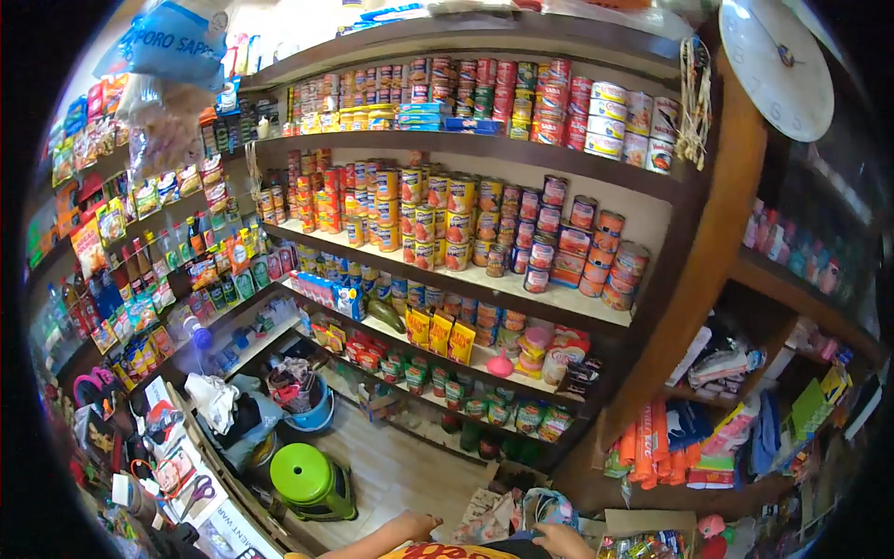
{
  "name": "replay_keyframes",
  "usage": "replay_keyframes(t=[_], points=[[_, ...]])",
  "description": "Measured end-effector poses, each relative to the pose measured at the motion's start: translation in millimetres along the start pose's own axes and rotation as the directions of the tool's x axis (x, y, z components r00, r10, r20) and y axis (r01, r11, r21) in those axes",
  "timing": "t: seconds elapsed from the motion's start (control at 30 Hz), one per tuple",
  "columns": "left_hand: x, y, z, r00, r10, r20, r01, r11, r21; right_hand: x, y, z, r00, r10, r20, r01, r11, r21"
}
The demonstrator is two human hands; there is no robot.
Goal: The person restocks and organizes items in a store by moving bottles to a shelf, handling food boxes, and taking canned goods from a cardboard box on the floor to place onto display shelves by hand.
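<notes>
At the bottom edge, my left hand [417, 525] is held in front of my body over the floor, its fingers loosely curled, and I see no object in it. My right hand [561, 541] is low at the frame's edge, close to a patterned plastic bag [548, 509]. Whether it touches the bag or my clothes I cannot tell. Ahead of me stand wooden shelves [447, 260] packed with rows of food cans [459, 222]. Lower down are three yellow pouches [440, 335], a pink funnel [500, 364] and a dark green vegetable [386, 316].
A lime-green plastic stool [303, 474] stands on the floor beside a blue bucket [311, 409] of cloth. Purple-handled scissors [199, 491] lie on the cluttered left counter. At right are a wooden post [719, 209], a wall clock [782, 63] and an open cardboard box [649, 524].
</notes>
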State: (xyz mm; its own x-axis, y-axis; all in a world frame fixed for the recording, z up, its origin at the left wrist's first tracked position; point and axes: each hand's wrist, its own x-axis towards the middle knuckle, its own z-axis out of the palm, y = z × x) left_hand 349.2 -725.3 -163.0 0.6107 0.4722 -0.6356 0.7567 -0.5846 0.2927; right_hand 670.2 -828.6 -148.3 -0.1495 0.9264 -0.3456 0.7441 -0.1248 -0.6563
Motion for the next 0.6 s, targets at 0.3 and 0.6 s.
replay_keyframes(t=[0.3, 0.6], points=[[24.3, -73.6, -50.6, 0.937, 0.151, -0.316, -0.122, 0.986, 0.112, 89.4, 9.8, 39.4, 0.973, 0.229, -0.004, -0.177, 0.762, 0.623], [18.9, -112.0, -39.8, 0.929, 0.192, -0.316, -0.19, 0.981, 0.037, 91.2, -110.5, 12.2, 0.971, -0.102, -0.215, 0.14, 0.976, 0.168]])
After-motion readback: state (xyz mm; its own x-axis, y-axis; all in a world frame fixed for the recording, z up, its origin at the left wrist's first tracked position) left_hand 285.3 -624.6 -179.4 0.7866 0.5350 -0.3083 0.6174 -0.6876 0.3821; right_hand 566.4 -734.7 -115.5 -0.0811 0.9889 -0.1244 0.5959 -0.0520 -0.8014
